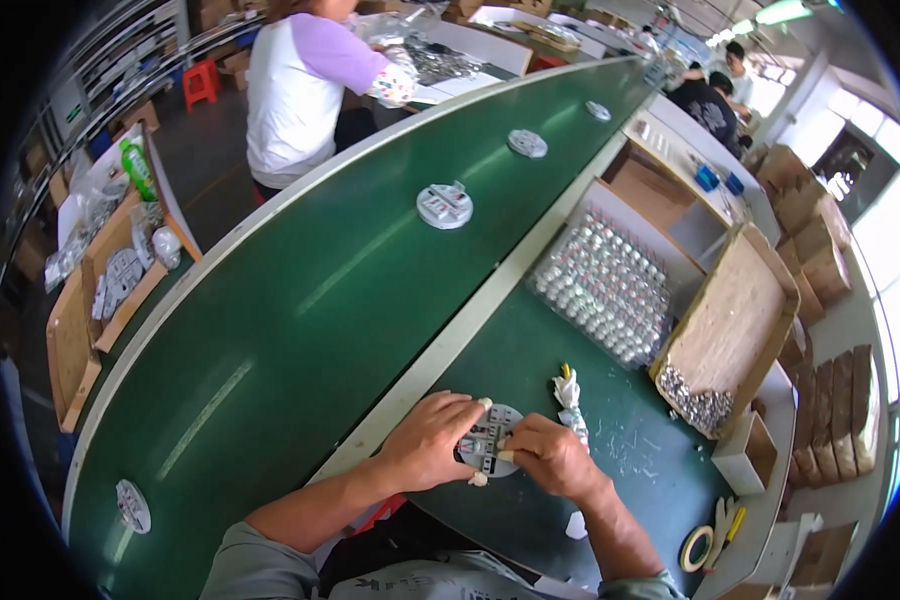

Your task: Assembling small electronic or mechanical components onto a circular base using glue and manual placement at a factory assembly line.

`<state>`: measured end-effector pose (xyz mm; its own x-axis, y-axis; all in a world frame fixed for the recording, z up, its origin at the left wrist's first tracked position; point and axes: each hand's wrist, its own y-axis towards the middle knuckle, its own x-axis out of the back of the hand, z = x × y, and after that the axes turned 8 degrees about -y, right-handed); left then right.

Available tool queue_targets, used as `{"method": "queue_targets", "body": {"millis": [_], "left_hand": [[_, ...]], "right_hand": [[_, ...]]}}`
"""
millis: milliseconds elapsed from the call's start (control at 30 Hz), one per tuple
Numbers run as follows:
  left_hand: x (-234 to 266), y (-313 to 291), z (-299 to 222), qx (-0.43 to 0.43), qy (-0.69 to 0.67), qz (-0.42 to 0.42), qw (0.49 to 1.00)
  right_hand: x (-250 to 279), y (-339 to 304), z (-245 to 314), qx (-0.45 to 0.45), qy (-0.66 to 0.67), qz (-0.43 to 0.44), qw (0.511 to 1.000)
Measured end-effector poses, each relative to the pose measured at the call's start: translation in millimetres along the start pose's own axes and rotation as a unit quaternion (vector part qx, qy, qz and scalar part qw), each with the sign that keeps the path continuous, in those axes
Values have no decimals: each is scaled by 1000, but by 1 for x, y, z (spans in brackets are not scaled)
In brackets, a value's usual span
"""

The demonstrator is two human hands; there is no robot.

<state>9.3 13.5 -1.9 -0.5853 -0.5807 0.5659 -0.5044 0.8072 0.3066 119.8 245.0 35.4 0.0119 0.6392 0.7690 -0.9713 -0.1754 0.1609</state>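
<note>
A round grey disc with small parts mounted on its face (488,436) lies on the green worktop (630,460) in front of me. My left hand (432,440) grips its left edge, thumb and fingers around the rim. Over the disc's right side, the fingers of my right hand (553,456) are closed in a pinch; whatever is between them is too small or hidden to make out. Pale finger covers sit on some fingertips of both hands. Just beyond my right hand lies a white-wrapped tool with a yellow end (569,392).
Similar discs (445,206) ride on the green conveyor belt (300,330) at my left. To the right stand a clear tray of silvery round parts (605,290) and a cardboard tray (735,320) with small metal pieces. A tape roll (697,549) lies near right. A co-worker (300,100) stands across the belt.
</note>
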Motion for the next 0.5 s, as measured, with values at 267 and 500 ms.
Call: {"method": "queue_targets", "body": {"millis": [267,500], "left_hand": [[-9,6,12,15,-1,-47,999],[-10,7,10,48,12,-28,998]], "right_hand": [[-65,-7,12,-139,-83,-248,955],[20,-61,-28,-246,-181,-374,876]]}}
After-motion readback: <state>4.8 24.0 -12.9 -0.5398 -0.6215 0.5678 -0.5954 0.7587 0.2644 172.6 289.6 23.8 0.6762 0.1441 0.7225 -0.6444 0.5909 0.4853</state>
